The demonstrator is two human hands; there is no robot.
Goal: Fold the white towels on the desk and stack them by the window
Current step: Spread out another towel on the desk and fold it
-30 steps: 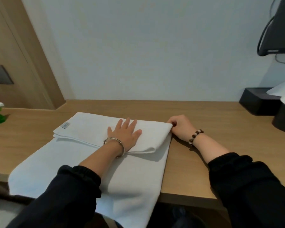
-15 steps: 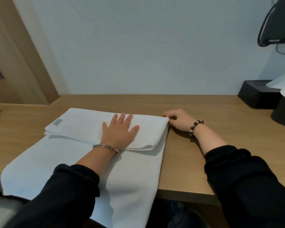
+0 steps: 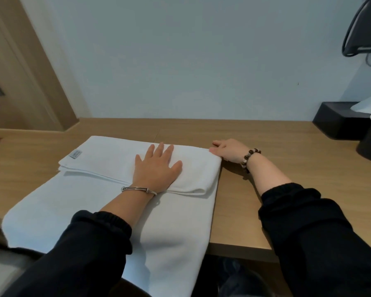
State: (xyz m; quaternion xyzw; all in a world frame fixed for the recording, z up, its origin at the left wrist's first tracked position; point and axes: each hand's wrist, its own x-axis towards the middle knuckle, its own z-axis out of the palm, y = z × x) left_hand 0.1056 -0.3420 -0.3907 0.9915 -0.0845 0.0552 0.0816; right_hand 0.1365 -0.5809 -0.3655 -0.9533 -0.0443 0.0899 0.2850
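Left hand (image 3: pixel 156 168): released, fingers straight and slightly spread, palm pressed flat on the white towel (image 3: pixel 107 202). It holds nothing; the heel of the palm sits at the near edge of the folded-over band, and a silver bangle (image 3: pixel 137 189) is on the wrist. Right hand (image 3: pixel 229 151): rests on the worktop (image 3: pixel 255 211) with fingers loosely curled and the thumb tip against the towel's far right corner. I cannot tell whether it is pinching the cloth or only touching it. A bead bracelet (image 3: pixel 250 156) is on that wrist. The towel lies on the worktop directly before the person. Its far part is doubled back into a thick band under the left hand, with a small label (image 3: pixel 76 153) at the band's left end. The single layer nearer the person runs beneath the left forearm and hangs over the worktop's near edge. The right hand lies just beside the band's right end. A black box (image 3: pixel 334 123) stands at the far right of the worktop, well apart from the towel.
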